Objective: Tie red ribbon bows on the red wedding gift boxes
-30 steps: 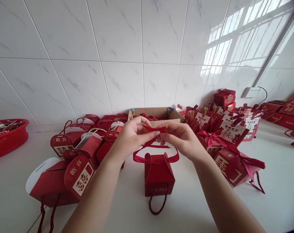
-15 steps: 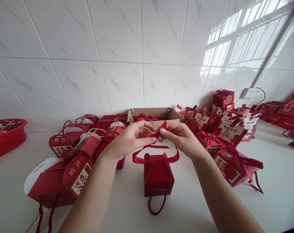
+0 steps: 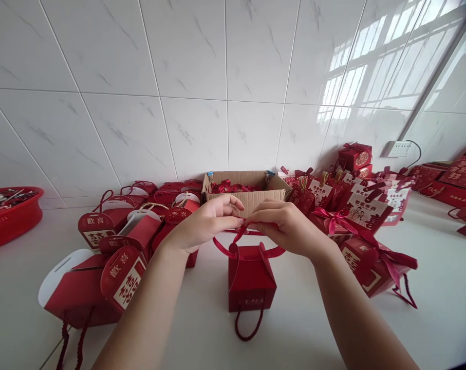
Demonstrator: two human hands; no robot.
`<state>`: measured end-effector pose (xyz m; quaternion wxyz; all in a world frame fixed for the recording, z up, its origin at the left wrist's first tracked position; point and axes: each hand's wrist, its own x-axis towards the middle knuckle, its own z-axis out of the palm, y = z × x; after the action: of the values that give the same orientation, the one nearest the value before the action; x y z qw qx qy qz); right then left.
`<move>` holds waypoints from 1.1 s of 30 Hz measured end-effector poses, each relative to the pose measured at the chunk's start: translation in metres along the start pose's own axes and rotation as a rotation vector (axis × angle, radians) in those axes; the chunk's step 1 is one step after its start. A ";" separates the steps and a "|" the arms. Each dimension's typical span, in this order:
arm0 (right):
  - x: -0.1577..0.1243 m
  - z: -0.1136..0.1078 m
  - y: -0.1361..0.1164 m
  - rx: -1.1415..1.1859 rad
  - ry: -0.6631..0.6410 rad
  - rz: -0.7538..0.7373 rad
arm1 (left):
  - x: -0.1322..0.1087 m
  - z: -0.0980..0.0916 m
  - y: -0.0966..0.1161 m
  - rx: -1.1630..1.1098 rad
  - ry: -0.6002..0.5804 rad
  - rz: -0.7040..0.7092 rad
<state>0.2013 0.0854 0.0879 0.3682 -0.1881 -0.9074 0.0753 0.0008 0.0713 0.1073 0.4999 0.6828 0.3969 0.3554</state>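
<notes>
A small red gift box (image 3: 252, 275) stands upright on the white table in front of me, its dark red cord handle (image 3: 249, 339) hanging down the near side. Through its top flaps runs a red ribbon (image 3: 225, 248), rising in loops on both sides. Just above the box, my left hand (image 3: 213, 218) pinches the ribbon between thumb and fingers. My right hand (image 3: 279, 221) is closed on the ribbon too, its fingertips touching those of the left. The fingers hide where the ribbon strands cross.
Behind my hands stands an open cardboard box (image 3: 256, 200) holding red ribbons. Several red gift boxes (image 3: 86, 288) crowd the left side. Ribbon-tied boxes and bags (image 3: 375, 259) stand at the right. A red basin (image 3: 13, 221) is far left, and a power strip (image 3: 397, 149) hangs on the tiled wall.
My right hand has turned palm-down and its fingers have come over the ribbon. The ribbon end that stuck up between my hands is now lowered into the fingers. The box has not moved.
</notes>
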 end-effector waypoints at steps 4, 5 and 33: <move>0.000 0.001 0.000 -0.067 0.009 0.007 | 0.000 0.000 -0.001 0.043 0.046 0.010; 0.000 0.001 0.000 -0.085 0.008 0.011 | 0.000 0.000 -0.001 0.053 0.066 0.016; -0.078 0.043 0.012 0.642 0.708 0.613 | -0.041 -0.012 -0.011 0.915 0.447 0.473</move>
<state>0.2264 0.0650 0.0038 0.6499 -0.3354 -0.5643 0.3831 -0.0302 0.0412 0.0961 -0.0366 0.8086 0.4430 0.3855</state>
